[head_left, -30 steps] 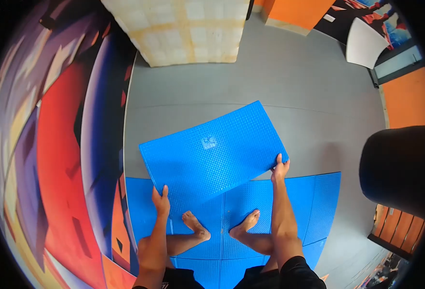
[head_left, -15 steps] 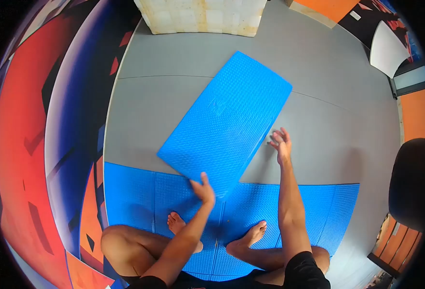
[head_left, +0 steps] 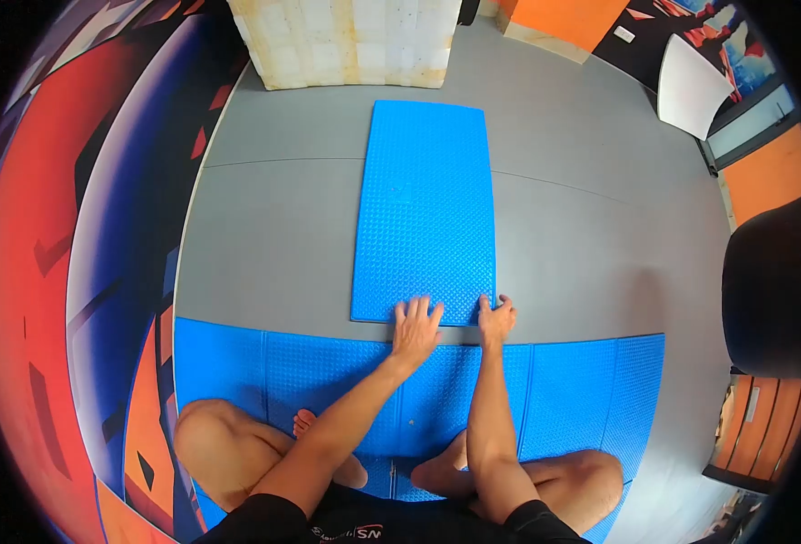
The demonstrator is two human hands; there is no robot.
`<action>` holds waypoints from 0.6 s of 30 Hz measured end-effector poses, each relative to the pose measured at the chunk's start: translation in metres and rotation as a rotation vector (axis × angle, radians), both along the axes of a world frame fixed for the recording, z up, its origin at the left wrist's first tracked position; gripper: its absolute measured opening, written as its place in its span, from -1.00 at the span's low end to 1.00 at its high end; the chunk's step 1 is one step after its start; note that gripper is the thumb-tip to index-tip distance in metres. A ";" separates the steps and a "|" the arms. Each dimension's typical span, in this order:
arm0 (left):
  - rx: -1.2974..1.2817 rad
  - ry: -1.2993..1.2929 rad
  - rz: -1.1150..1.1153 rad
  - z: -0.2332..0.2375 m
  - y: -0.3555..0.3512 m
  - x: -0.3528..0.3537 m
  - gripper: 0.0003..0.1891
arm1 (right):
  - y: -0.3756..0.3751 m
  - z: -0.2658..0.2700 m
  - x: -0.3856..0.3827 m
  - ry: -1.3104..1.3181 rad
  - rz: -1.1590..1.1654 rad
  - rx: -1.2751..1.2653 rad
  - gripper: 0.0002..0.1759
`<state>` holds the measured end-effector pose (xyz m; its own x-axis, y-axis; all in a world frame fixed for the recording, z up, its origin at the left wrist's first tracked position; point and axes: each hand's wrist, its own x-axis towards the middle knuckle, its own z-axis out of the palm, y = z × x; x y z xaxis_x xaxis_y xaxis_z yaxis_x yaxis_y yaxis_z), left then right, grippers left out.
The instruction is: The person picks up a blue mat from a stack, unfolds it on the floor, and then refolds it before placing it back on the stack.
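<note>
A: Camera mount?
B: Single view, from your head. Faces forward and steeply down; your black shirt [head_left: 346, 521] cuts the bottom edge.
A: Range?
B: Near field: your knees [head_left: 591, 485], low in frame. Your left hand [head_left: 417, 334] and right hand [head_left: 497, 320] sit beyond them, just below mid-height. Far field: gray floor [head_left: 273, 227], running out to the white block [head_left: 341, 45] at the top edge.
A: Lens?
B: Very wide. Your printed wall [head_left: 29, 272], at frame left, bows; corners round off to black.
</note>
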<state>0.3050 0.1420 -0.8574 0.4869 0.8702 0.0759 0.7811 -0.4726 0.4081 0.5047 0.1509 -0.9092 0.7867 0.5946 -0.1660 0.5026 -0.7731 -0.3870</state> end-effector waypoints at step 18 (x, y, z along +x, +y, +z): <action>-0.068 0.303 -0.511 0.086 0.078 -0.044 -0.35 | -0.053 -0.021 -0.005 1.000 -0.038 0.886 -0.33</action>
<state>0.2607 0.2205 -0.7713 0.8363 0.5181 -0.1796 0.5481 -0.7996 0.2453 0.5000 0.0982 -0.9301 0.5724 0.7813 -0.2487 -0.3051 -0.0786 -0.9491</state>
